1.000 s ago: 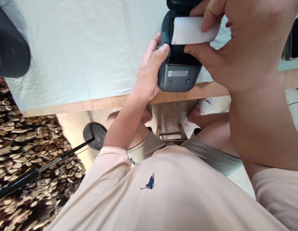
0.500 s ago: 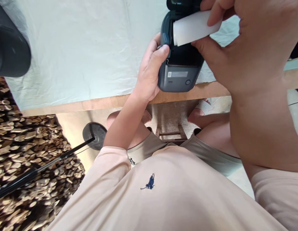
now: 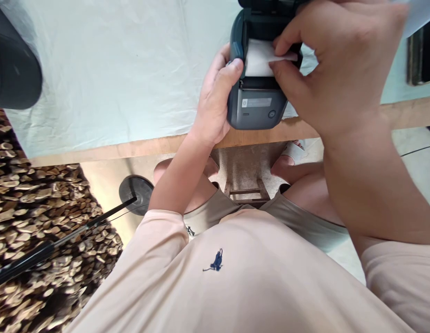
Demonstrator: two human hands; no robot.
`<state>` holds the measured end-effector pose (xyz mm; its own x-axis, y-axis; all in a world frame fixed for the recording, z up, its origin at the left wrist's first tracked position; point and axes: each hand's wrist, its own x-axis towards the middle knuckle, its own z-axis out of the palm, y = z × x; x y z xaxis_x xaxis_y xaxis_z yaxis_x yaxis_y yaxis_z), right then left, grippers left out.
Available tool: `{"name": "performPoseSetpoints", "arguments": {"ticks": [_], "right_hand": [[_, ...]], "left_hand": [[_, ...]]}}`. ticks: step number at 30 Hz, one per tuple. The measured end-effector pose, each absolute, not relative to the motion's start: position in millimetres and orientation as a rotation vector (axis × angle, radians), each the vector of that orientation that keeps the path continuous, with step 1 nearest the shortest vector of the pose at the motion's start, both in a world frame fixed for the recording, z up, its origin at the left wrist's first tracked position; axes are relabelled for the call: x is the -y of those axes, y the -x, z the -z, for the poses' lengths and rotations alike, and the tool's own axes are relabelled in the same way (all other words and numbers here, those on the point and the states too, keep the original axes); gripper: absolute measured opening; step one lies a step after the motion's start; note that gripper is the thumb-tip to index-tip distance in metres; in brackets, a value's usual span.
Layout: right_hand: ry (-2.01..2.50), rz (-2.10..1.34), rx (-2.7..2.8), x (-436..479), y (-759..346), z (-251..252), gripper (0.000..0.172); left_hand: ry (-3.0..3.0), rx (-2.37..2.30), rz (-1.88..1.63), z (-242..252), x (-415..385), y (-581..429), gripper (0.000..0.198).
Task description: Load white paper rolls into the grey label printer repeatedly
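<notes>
Here's my left hand (image 3: 216, 99) wrapped round the rounded dark-grey plastic printer (image 3: 258, 108) by the edge of the wooden tabletop (image 3: 148, 145), my right hand (image 3: 334, 64) pinching the white cylindrical paper roll (image 3: 258, 58) inside its open bay; a crooked tug could tear paper or unseat it.

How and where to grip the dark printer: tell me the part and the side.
Probably grip the dark printer by its left wall, coming from the left: that side is long and rounded, and the left hand clasps it there with its thumb on top. The right hand is at the open compartment, pinching white paper.
</notes>
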<state>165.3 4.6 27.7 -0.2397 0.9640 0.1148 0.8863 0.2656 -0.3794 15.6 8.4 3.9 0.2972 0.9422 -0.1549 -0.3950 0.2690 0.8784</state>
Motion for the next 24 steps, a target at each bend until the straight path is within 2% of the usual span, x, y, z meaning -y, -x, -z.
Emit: {"name": "performPoseSetpoints", "arguments": {"ticks": [3,8,10,13,15,19,24], "right_hand": [[1.604,-0.305,2.253,-4.7,-166.4,-27.7,0.038],[1.438,-0.328,2.296,-2.2,-162.7,-27.9,0.032],[1.371,-0.363,2.32,-1.1,-160.4,-26.9,0.03],[1.307,-0.427,2.305,0.1,-159.7,-26.2,0.03],[1.319,-0.461,2.208,0.6,-161.7,-26.0,0.03],[1.444,-0.465,1.836,-1.0,-167.1,-21.0,0.04],[1.368,-0.873,1.387,-11.1,-165.0,-13.0,0.057]], "left_hand": [[-0.766,-0.772,-1.029,-5.8,-10.5,-13.5,0.017],[-0.727,-0.626,-0.992,-10.7,-10.5,-13.1,0.032],[-0.74,-0.65,-1.035,-10.0,-8.9,-14.2,0.028],[-0.721,-0.709,-1.082,-6.9,-6.4,-14.7,0.011],[-0.73,-0.721,-1.078,-5.2,-5.4,-14.0,0.013],[-0.857,-0.723,-1.021,-2.9,-6.5,-11.9,0.025],[-1.049,-0.734,-1.019,3.3,-10.5,-10.4,0.038]]}}
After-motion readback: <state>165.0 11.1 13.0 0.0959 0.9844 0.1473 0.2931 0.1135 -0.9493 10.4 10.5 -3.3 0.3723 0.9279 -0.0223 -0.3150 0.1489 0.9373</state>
